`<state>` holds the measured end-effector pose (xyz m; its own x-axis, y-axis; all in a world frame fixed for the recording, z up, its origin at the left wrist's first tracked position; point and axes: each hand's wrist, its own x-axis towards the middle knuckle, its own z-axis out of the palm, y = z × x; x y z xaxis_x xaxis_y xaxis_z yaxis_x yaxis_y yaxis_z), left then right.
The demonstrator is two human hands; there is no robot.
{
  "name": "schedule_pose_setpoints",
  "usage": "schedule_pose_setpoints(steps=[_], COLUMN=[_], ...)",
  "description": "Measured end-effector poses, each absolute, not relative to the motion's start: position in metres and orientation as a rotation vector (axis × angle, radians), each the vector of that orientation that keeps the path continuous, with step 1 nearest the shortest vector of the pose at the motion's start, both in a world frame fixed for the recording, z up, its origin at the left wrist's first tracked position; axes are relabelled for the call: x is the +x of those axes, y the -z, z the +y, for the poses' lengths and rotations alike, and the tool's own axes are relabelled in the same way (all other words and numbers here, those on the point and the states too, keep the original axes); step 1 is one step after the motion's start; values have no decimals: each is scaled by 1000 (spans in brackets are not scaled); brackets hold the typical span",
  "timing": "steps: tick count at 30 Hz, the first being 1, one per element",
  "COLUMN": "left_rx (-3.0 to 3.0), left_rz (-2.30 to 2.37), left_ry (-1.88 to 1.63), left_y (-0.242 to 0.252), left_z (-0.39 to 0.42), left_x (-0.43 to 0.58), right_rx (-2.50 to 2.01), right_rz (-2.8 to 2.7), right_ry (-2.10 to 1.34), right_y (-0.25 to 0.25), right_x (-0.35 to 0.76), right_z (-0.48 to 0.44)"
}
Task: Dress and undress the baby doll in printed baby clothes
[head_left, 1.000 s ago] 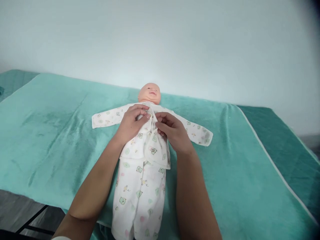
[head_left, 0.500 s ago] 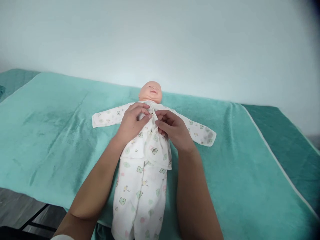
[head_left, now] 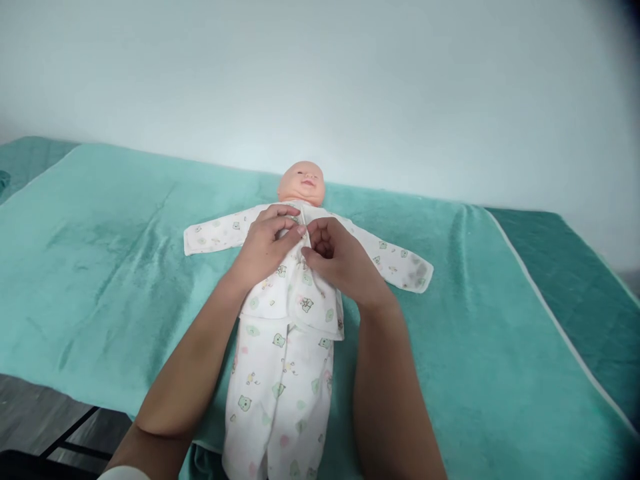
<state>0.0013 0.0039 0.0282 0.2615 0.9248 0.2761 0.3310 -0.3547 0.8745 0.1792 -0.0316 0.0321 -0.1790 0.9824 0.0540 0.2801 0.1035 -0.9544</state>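
A baby doll (head_left: 303,181) lies on its back, head away from me, its sleeves spread out to both sides. It wears a white printed shirt (head_left: 310,303) and matching white trousers (head_left: 277,393). On the left side of the shirt's front opening, my left hand (head_left: 267,248) rests at the chest, thumb and fingers closed on the shirt edge. Opposite it, my right hand (head_left: 343,257) pinches the other front edge, its thumb at the middle of the chest. The fingertips of both hands nearly meet, and whatever fastener lies between them is too small to make out.
A teal blanket (head_left: 115,267) with soft creases covers the table under the doll. Darker teal quilted cloth (head_left: 575,267) shows at the right. Behind stands a pale wall (head_left: 320,87). A black metal frame (head_left: 70,433) and grey floor (head_left: 30,403) show at the lower left.
My right hand has moved slightly left, bringing its shirt edge closer to my left fingertips. The gap in the shirt front looks narrower. My left hand has hardly moved.
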Motion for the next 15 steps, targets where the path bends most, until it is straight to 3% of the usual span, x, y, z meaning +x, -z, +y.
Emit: schedule_pose_setpoints(steps=[10,15], left_rx=[1733,1584], left_rz=[1355,1317], left_ry=[-1022,-986], left_y=[-36,-42], left_z=[-6,-8], left_x=[14,12], right_rx=[-1385,-1255], right_rz=[-1713,-1629], right_ry=[-996,-1139], right_y=[-33,-28], right_x=[173,177], right_z=[-35,-30])
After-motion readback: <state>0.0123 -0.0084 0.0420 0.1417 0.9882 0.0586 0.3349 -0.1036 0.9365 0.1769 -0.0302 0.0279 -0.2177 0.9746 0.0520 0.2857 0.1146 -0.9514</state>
